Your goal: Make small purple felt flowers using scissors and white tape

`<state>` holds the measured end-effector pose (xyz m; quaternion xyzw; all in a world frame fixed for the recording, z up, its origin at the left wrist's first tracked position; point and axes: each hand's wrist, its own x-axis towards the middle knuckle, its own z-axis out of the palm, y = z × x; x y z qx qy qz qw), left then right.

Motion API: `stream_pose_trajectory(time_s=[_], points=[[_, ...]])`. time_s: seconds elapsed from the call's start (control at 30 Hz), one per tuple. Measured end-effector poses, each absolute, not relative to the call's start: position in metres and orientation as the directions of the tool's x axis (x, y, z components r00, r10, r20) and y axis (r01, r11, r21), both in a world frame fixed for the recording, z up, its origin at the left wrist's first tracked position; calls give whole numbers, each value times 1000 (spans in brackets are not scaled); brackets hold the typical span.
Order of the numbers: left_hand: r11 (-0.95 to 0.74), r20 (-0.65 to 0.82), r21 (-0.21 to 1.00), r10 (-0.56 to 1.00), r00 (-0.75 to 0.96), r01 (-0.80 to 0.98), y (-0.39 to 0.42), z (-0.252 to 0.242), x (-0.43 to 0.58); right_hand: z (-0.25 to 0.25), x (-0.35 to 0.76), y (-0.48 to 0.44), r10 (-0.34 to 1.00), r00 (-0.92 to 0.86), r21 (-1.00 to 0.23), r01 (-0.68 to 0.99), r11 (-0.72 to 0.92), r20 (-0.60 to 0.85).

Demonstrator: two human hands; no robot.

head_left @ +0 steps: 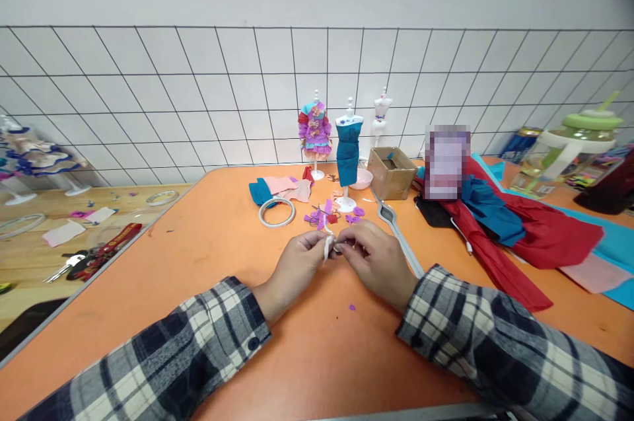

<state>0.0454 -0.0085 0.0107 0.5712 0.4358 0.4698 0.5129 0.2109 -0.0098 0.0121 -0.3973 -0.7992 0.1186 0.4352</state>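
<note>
Basically, the left hand has a narrow white strip pinched between thumb and fingers, one end hanging below the grip and another curling up beyond it. The right hand meets it from the right, thumb and fingers drawn together at the strip's side; whether they grasp it too I cannot tell, as the fingers hide that spot. Both hands are just above the orange table.

Right beyond the grip, purple scraps crowd the tabletop, and behind them a dress form in blue stands upright, blocking the way straight back. A form in a purple dress and a bare white form stand farther off, with a pink bowl partly hidden behind the blue one. Beyond the grip to the left lie a pale ring and folded cloth pieces.

To the right of the grip and farther back is an open cardboard box; well to the right, red cloth and blue cloth are heaped before a green-lidded jug. Nearer the person than the grip lies a tiny purple bit.
</note>
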Motion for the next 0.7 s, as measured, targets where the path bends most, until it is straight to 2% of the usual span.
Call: stream_pose_trajectory(time_s=[0.13,0.23,0.47,0.6,0.7], points=[[-123,118,992,974,191,16,-5,10,43,8,210,-3,858,-156,-706,507,494,489],[-154,141,986,974,179,62,-4,11,41,7,210,-2,887,-185,-778,427,461,424],[-192,164,970,970,182,151,-2,10,40,8,212,2,929,-142,-837,402,370,342],[-186,150,966,969,197,177,-2,9,40,6,212,6,917,-214,-839,374,395,337],[-166,131,967,974,185,193,-2,10,41,7,212,5,900,-234,-791,429,436,369]])
